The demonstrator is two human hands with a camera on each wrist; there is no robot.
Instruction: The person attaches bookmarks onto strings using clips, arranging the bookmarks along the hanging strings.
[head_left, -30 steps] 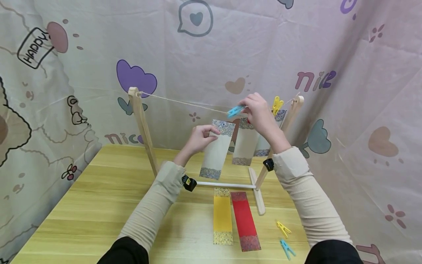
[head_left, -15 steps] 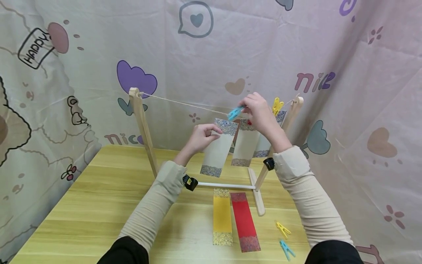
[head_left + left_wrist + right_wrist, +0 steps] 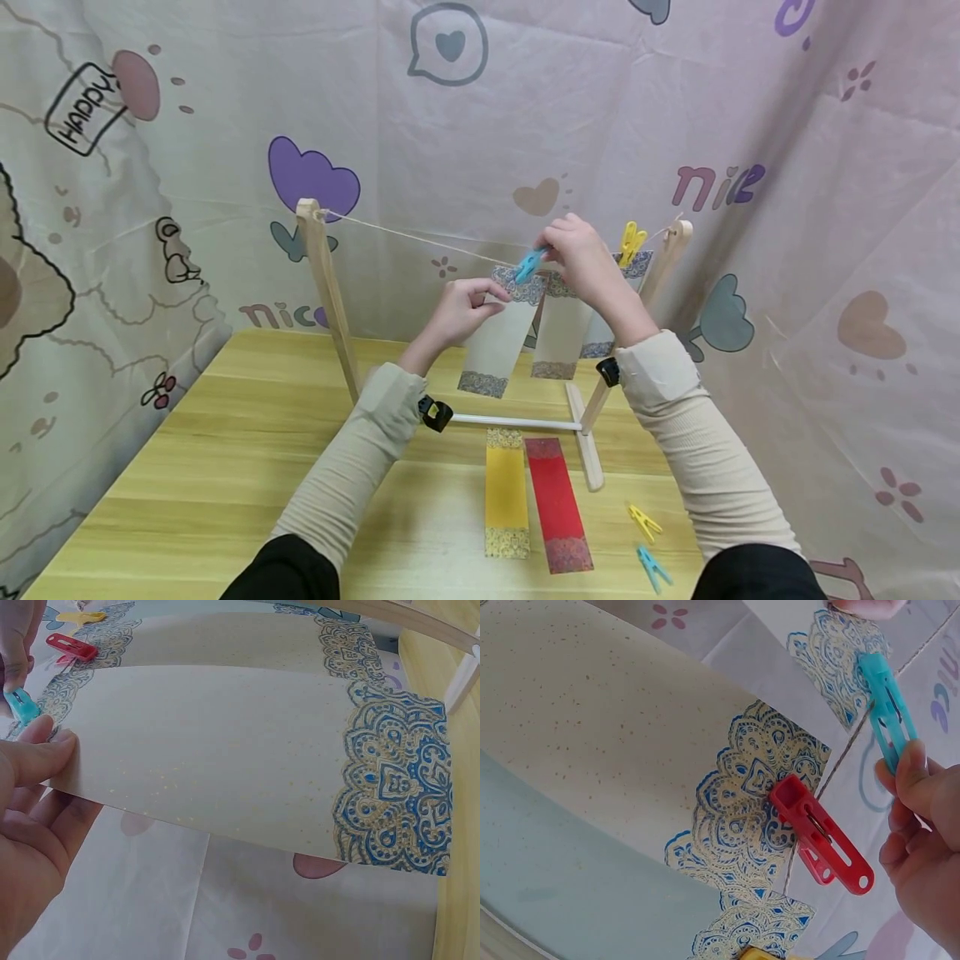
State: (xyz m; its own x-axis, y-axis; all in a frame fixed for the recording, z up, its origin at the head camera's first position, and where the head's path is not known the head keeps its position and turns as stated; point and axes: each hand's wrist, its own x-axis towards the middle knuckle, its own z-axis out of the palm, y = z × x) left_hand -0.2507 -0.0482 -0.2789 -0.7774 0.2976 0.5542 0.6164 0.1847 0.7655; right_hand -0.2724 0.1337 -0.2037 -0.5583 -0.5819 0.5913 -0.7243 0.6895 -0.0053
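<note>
My left hand (image 3: 461, 312) pinches a pale paper strip (image 3: 217, 757) with blue-and-gold lace-patterned ends, near its upper end. The strip hangs tilted in front of the string (image 3: 420, 236). My right hand (image 3: 585, 258) pinches the handle end of a light blue clothespin (image 3: 889, 712). That clothespin's tip lies over the strip's patterned top, at the string. Just to the right, a red clothespin (image 3: 821, 836) clips a second pale strip (image 3: 615, 712) to the string. Beyond it a yellow clothespin (image 3: 632, 242) clips a pale blue strip (image 3: 597, 333).
The string runs between a left wooden post (image 3: 327, 300) and a right wooden post (image 3: 663, 262), joined low by a white rod (image 3: 517, 422). On the table (image 3: 225, 467) lie a yellow strip (image 3: 506, 492), a red strip (image 3: 558, 504), a loose yellow clothespin (image 3: 645, 522) and a blue one (image 3: 654, 569).
The left hand has shifted the pale strip slightly right and up to the string. The right hand has brought the blue clothespin down over its top edge.
</note>
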